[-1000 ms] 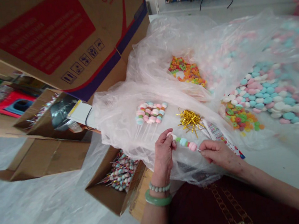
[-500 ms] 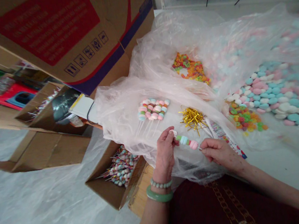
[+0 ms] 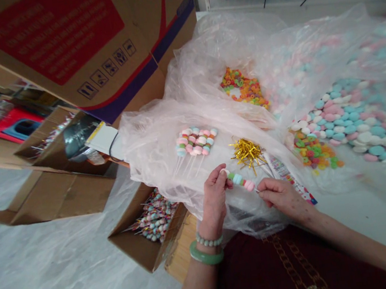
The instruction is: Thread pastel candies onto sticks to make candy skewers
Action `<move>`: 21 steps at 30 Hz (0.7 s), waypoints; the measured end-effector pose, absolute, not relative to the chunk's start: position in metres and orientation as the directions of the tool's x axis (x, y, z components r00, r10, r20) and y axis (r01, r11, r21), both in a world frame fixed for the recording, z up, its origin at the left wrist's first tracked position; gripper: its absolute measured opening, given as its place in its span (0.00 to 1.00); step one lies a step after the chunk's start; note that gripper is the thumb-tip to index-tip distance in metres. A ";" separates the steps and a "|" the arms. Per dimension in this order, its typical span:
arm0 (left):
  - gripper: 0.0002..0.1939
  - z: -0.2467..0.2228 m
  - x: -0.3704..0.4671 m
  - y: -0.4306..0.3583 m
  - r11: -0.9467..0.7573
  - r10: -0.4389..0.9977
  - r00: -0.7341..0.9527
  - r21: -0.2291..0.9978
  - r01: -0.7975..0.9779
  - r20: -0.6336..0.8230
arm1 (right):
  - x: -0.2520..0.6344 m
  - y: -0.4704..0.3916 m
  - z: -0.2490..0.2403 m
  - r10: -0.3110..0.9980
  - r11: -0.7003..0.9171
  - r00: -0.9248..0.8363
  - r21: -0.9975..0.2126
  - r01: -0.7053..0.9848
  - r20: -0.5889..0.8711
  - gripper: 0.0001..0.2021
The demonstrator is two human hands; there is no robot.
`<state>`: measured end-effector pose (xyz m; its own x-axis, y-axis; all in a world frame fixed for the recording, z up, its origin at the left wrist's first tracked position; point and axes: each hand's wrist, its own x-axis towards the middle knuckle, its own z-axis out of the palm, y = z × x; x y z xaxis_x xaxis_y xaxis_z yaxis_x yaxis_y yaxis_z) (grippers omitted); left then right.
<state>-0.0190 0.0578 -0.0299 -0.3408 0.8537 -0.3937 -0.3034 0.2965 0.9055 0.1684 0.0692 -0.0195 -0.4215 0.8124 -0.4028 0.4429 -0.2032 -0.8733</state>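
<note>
A candy skewer (image 3: 238, 179) of pink, white and blue marshmallows with green and red gummy rings is held between my two hands. The fingers of my left hand (image 3: 215, 194) are closed around its left end, by a white marshmallow. My right hand (image 3: 281, 195) pinches the thin stick at the other end, just past a pink marshmallow. Beyond my left hand, several filled skewers (image 3: 198, 141) lie side by side on clear plastic. A heap of gold twist ties (image 3: 247, 152) sits just beyond the held skewer. Right of it are loose gummy rings (image 3: 314, 151) and a pile of marshmallows (image 3: 343, 118).
A large cardboard box (image 3: 92, 43) stands at the back left. Below the table edge, an open carton (image 3: 135, 243) holds many skewers. More gummy rings (image 3: 243, 89) lie under the plastic sheeting (image 3: 198, 81). A printed packet (image 3: 289, 176) lies near my right hand.
The view has shifted slightly. Both hands keep the same hold on the skewer, with hardly any movement.
</note>
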 end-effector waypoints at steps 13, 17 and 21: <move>0.09 -0.035 -0.001 0.054 0.232 0.824 -0.519 0.971 -0.054 -0.226 | 0.147 0.068 -0.018 0.832 -0.222 -0.341 -0.826 0.518 -0.437 0.07; 0.18 -0.033 -0.017 0.058 0.268 0.850 -0.338 0.884 -0.383 -0.404 | 0.148 0.073 -0.017 0.816 -0.259 -0.366 -0.848 0.462 -0.448 0.07; 0.17 -0.031 -0.030 0.060 0.290 0.829 -0.165 0.663 -0.690 -0.534 | 0.153 0.072 -0.011 0.696 -0.431 -0.464 -0.836 0.340 -0.548 0.04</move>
<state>-0.0297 0.0599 -0.0312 -0.1647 0.8293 -0.5340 -0.6898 0.2901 0.6634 0.1526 0.0718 -0.0110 -0.4642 0.6962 -0.5476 0.3402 -0.4307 -0.8359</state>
